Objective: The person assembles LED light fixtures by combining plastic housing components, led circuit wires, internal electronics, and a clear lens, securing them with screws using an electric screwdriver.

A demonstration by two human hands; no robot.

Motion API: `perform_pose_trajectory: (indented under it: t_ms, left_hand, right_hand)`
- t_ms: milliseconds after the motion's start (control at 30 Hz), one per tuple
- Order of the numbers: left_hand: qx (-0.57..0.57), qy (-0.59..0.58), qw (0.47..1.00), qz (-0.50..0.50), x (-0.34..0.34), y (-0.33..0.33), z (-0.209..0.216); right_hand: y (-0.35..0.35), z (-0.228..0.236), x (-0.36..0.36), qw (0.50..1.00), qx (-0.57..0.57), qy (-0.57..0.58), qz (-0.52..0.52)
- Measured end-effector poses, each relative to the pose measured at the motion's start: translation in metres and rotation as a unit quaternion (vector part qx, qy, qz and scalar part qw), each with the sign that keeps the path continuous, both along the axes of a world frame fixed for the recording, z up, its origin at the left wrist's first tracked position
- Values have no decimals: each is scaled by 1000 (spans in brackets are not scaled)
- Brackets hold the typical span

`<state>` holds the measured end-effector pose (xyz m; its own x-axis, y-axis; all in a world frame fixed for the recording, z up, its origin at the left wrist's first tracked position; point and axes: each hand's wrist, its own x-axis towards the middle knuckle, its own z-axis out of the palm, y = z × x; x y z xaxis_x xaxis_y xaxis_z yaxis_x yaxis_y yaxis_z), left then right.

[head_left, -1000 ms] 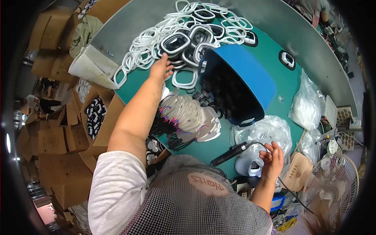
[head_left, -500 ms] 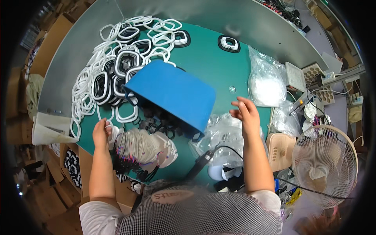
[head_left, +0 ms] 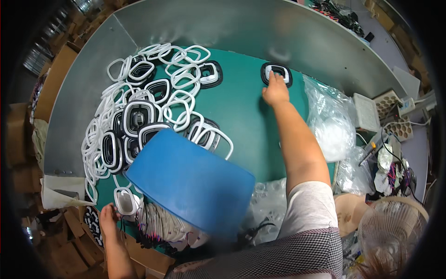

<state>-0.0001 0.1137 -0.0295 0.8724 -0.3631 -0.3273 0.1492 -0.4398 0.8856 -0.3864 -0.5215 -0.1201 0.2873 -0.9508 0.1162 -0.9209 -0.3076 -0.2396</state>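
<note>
My right hand (head_left: 277, 90) is stretched far forward, its fingertips over a black-and-white rounded-square frame (head_left: 266, 74) on the green table. The fingers are extended, and I see no closed grip. At the near left, my left hand (head_left: 109, 218) has its fingers closed at the edge of a white rounded-square piece (head_left: 126, 202) with a pale grey face. Dark wire hangs below that hand. Beside the piece lies a stack of thin pale panels (head_left: 162, 224) with coloured wires. A blue bin (head_left: 190, 176) lies tipped in the middle, covering part of the stack.
White ring frames (head_left: 95, 144) and black-and-white frames (head_left: 139, 118) are heaped at the left. A clear plastic bag (head_left: 330, 125) lies at the right, near a fan (head_left: 392, 228). A metal wall (head_left: 209, 30) bounds the table's far side.
My right hand has moved forward onto the far black-and-white frame. My left hand has the white piece out beside the stack. The view has shifted, so the bin appears lower.
</note>
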Motion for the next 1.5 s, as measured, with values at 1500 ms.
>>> perform_pose_trajectory:
  t_ms: [1500]
  left_hand:
    - [-226, 78, 954, -183, -147, -40, 137]
  right_hand:
    - [433, 168, -149, 393, 228, -891, -10]
